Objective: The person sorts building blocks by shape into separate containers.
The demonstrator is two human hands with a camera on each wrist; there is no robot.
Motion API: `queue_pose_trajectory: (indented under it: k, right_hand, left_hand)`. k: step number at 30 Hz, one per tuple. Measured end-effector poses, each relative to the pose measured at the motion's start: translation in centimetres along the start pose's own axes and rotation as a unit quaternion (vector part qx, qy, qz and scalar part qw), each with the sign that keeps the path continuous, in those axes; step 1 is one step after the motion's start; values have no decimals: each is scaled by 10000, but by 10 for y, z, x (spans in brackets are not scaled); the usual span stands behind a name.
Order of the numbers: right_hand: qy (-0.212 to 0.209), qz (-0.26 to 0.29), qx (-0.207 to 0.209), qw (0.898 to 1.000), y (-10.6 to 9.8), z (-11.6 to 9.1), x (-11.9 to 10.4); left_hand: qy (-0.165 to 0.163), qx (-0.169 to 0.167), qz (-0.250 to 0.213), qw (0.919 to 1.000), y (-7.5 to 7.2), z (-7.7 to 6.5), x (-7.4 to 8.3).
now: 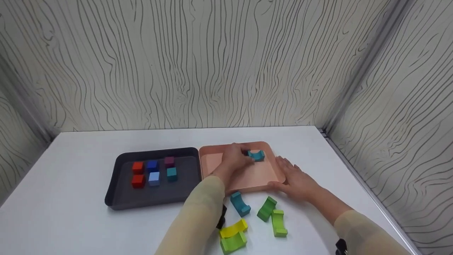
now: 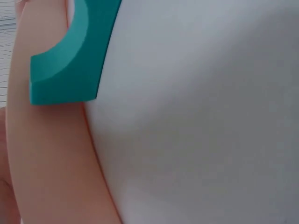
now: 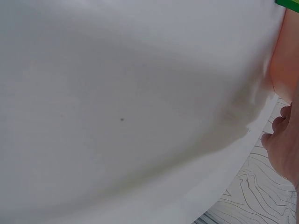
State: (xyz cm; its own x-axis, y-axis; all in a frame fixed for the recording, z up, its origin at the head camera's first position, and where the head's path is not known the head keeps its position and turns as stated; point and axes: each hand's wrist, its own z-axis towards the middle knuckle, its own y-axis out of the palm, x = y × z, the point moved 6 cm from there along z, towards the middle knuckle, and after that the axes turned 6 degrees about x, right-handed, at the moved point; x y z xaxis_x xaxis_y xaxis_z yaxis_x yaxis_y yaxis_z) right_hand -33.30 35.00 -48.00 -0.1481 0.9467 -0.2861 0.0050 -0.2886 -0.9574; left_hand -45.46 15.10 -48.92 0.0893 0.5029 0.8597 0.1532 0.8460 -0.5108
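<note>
My left hand (image 1: 235, 157) reaches into the pink tray (image 1: 244, 187) and pinches the left end of a teal arch-shaped block (image 1: 257, 156) near the tray's back right. My right hand (image 1: 297, 180) rests against the tray's front right corner, fingers straight along the right side and thumb at the front wall. Just outside the front wall lies a second teal arch block (image 1: 240, 204), which looms large in the left wrist view. The right wrist view catches only part of the right hand (image 3: 282, 144) at its edge.
Left of the pink tray stands a dark grey tray (image 1: 155, 202) with several coloured cubes. On the white table in front lie a green arch block (image 1: 267, 209), a lime one (image 1: 279, 224), a yellow one (image 1: 234, 229) and a light green one (image 1: 233, 243). Wood-patterned panels (image 1: 177, 71) surround the table.
</note>
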Motion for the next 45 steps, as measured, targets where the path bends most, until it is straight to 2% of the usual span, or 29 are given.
queue_pose_trajectory:
  k: [5,9,13,15,17,20,23,25,29,35,37,41,45]
  right_hand:
    - [60,13,-49,10000,3,0,-3]
    - [58,35,-54,10000,2,0,-5]
    - [-15,36,4,10000,0,0,-4]
    - [-18,14,27,10000,-2,0,-1]
    - [-8,2,23,10000,-2,0,-1]
    - [18,-25,14,10000,-3,0,0]
    - [50,-32,-6,10000,-3,0,0]
    - [76,-32,-30,10000,-3,0,0]
    - [136,2,-74,9999,0,0,-1]
    - [214,48,-100,9997,2,0,3]
    - [218,75,-107,9997,2,0,2]
    - [123,98,-84,9998,1,0,-1]
    - [39,115,-48,9999,-1,-1,-3]
  left_hand:
    - [-55,-14,62,10000,-1,-1,-3]
    - [-180,-217,-3,9996,-4,-4,-3]
    - [-416,-529,-422,9968,-10,-14,1]
    - [-322,-580,-593,9960,-16,-22,6]
    - [-108,-519,-653,9965,-27,-32,12]
    - [435,-316,-540,9971,-44,-50,23]
    - [774,-219,-570,9951,-61,-71,29]
    - [1053,-191,-612,9924,-72,-85,31]
    - [1340,-233,-728,9880,-90,-117,26]
    - [1271,-546,-825,9869,-100,-161,4]
    - [1151,-632,-795,9881,-102,-174,-5]
    - [968,-782,-580,9905,-104,-195,-22]
    - [925,-1093,-397,9889,-102,-210,-33]
